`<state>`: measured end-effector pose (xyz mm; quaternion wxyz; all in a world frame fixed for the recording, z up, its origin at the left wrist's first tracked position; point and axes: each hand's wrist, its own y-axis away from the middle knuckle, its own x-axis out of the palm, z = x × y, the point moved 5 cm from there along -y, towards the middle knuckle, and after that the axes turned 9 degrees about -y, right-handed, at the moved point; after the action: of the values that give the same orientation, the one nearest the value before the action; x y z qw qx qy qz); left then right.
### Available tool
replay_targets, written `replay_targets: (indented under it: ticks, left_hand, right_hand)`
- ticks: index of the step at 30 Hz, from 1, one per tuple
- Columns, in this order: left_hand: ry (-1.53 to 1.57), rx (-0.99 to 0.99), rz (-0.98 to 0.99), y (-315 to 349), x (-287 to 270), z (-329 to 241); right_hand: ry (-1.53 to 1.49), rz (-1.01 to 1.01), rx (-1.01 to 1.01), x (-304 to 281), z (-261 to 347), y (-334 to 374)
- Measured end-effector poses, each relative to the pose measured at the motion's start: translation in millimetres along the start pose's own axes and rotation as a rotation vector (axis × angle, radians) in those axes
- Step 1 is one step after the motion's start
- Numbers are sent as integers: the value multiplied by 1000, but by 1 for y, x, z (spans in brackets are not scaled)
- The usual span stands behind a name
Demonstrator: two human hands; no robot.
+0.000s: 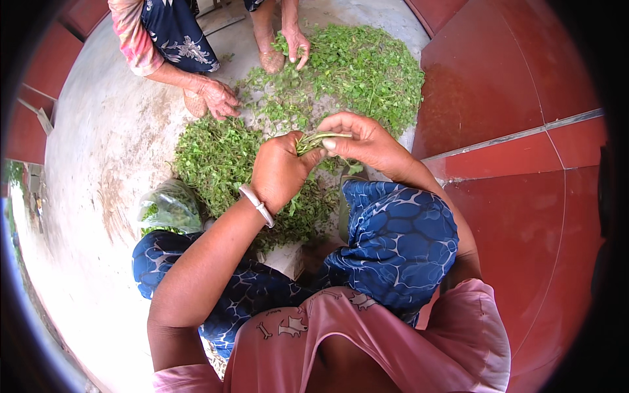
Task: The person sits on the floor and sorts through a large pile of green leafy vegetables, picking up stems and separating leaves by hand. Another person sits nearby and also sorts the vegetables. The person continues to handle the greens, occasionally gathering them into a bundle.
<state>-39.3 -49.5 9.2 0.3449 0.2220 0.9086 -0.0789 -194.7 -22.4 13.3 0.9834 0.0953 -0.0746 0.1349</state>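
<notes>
My left hand (pixel 282 165), with a pale bangle at the wrist, is closed around a small bunch of green stems (pixel 314 141). The fingers and thumb of my right hand (pixel 368 148) pinch the stems' other end, so the bunch lies between both hands. Below them on the floor spreads a heap of leafy greens (pixel 219 154), reaching back toward my knees. It joins a wider spread of the same greens (pixel 373 78) farther off on the right. My hands hide part of the heap.
A clear plastic bag (pixel 171 204) with greens inside stands left of my knee. Across from me a co-worker's hand (pixel 219 98) touches the heap's edge, and their other hand (pixel 296 47) is over the far greens. Dark red tiled panels (pixel 485 85) border the concrete floor (pixel 111 131) on the right.
</notes>
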Motion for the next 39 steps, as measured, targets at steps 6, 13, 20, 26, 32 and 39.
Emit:
replay_targets:
  ticks: [6, 13, 20, 26, 32, 39]
  left_hand:
    - [-91, 31, 11, -1, 1, -6]
    - [153, -57, 186, -2, 11, 4]
    - [206, -29, 143, 0, 8, -2]
    - [597, -358, 66, -3, 1, 6]
    - [707, -329, -75, -10, -40, 1]
    - [816, -429, -99, -5, -56, 7]
  right_hand:
    - [-34, 57, 11, 2, -17, -6]
    - [11, 9, 3, -6, -15, -9]
    - [-107, -20, 24, -7, -15, -5]
    - [-406, -60, -46, -11, -10, -7]
    - [-231, -40, 128, -41, -62, -8]
    - [672, -20, 206, -76, -194, 1]
